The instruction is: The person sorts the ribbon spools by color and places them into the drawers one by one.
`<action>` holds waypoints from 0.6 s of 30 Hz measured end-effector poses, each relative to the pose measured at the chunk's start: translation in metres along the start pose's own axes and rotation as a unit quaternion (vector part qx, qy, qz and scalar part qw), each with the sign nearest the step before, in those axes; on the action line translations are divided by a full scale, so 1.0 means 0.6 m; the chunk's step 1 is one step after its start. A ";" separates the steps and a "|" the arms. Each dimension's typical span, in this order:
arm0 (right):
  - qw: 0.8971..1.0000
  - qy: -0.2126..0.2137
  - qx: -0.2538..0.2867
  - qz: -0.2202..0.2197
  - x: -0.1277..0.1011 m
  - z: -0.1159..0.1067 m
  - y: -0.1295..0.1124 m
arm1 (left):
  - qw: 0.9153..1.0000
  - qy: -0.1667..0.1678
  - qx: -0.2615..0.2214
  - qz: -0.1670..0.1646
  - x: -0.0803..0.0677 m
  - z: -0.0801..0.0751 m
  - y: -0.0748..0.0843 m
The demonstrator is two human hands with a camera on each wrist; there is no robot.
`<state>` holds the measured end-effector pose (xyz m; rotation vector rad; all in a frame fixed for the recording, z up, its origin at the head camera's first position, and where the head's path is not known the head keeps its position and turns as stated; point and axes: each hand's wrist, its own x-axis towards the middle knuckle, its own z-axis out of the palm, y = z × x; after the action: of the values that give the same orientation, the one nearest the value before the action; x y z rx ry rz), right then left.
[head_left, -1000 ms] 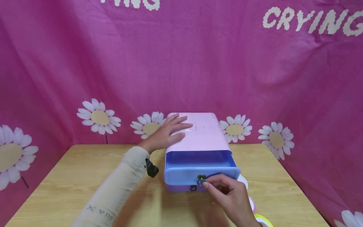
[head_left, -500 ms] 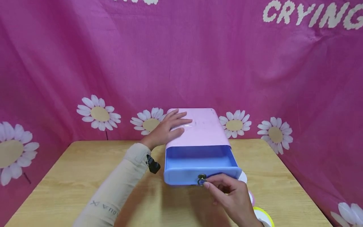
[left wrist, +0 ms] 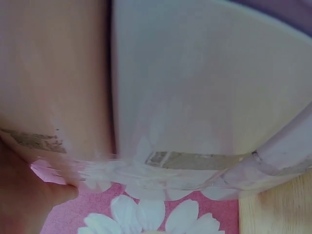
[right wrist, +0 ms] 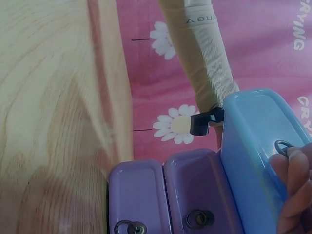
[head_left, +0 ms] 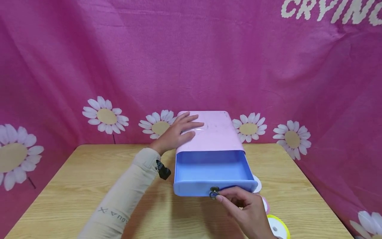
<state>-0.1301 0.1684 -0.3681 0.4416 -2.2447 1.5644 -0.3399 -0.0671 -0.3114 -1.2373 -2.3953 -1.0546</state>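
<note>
Our right hand (head_left: 244,207) pinches the ring pull (head_left: 213,193) of the blue drawer (head_left: 210,172); our left hand (head_left: 176,132) lies flat, fingers straight, on the pink cabinet top (head_left: 213,132).

The drawer stands drawn well out of the top slot of the small drawer cabinet, over the wooden table (head_left: 74,186), and looks empty inside. In the right wrist view, two purple drawers (right wrist: 168,195) below sit closed. We judge the main risk to be overpull: drawn further, the drawer could leave its slot and drop at the front. If our left palm eased off, the light cabinet could slide or tip toward us. The tape rolls (head_left: 277,227) just beside our right wrist could get knocked.
</note>
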 end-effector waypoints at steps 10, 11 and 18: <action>1.000 -0.003 0.008 0.006 -0.010 -0.002 -0.001 | 0.999 0.045 -0.025 -0.005 0.001 0.014 -0.003; 1.000 -0.004 0.009 0.006 -0.011 -0.002 -0.001 | 0.998 0.053 -0.034 -0.006 0.001 0.015 -0.003; 0.999 -0.016 0.003 0.040 -0.015 -0.003 0.000 | 0.992 0.093 -0.080 -0.001 -0.002 0.023 -0.005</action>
<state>-0.1217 0.1705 -0.3716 0.3848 -2.3090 1.6150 -0.3399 -0.0593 -0.3233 -1.1303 -2.2077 -1.3235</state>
